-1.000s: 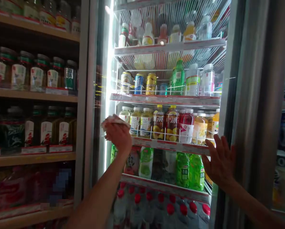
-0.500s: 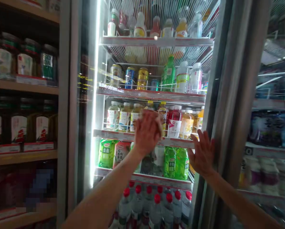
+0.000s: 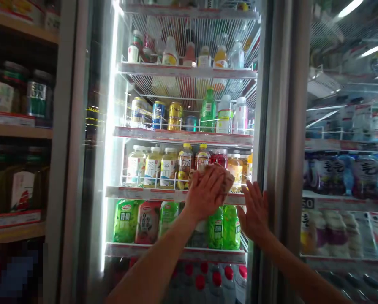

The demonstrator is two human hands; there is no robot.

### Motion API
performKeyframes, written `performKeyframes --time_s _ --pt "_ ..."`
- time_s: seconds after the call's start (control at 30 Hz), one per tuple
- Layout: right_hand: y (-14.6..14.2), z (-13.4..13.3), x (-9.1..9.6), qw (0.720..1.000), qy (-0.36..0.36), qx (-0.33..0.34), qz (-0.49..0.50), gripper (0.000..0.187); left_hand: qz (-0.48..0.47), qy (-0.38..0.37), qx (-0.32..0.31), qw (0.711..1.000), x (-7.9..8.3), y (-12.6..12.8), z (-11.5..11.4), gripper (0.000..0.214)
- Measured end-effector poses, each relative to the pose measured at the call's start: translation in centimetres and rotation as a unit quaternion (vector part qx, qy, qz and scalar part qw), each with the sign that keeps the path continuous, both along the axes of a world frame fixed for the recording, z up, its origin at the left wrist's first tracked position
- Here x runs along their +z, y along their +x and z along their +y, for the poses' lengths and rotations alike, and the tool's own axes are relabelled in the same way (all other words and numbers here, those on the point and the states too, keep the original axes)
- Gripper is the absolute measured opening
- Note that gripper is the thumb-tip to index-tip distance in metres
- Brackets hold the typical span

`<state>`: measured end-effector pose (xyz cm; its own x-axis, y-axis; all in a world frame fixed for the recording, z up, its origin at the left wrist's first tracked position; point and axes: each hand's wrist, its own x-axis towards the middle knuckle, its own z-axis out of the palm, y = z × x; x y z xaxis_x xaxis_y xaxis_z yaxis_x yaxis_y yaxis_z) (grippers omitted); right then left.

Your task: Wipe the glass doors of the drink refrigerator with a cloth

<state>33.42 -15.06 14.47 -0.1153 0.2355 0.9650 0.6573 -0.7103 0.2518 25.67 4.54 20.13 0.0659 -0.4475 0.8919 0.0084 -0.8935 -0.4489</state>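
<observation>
I face a lit drinks fridge with a glass door (image 3: 90, 169). My left hand (image 3: 204, 192) presses a crumpled pale cloth (image 3: 226, 178) flat against the glass, level with the shelf of tea bottles (image 3: 153, 166). Its fingers lie over the cloth and hold it to the pane. My right hand (image 3: 255, 211) rests open, fingers spread, on the glass beside the metal door frame (image 3: 280, 139), a little right of and below the left hand.
Behind the glass stand several shelves of bottles and cans (image 3: 174, 116), with red-capped water bottles (image 3: 208, 278) at the bottom. Wooden shelves of jars (image 3: 17, 126) are at the left. A second fridge door (image 3: 347, 160) is at the right.
My left hand slid the cloth across the glass from the left side to the right, ending next to my right hand. The view shifted right; the right hand stayed flat by the frame.
</observation>
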Motion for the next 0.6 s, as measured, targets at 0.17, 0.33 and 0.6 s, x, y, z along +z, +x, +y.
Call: performKeyframes --time_s 0.17,0.33,0.6 --pt "-0.1 0.2 0.0 1.000 0.006 -0.007 -0.007 0.061 -0.116 -0.241 0.043 0.963 3.4 -2.4 7.8 0.055" --pt "-0.2 0.3 0.1 1.000 0.013 -0.008 -0.004 0.062 -0.127 -0.226 0.024 0.965 3.2 -2.0 5.5 0.053" --pt "-0.1 0.0 0.0 1.000 0.004 0.001 -0.007 0.061 -0.092 -0.194 0.038 0.976 2.2 -2.1 7.0 0.055"
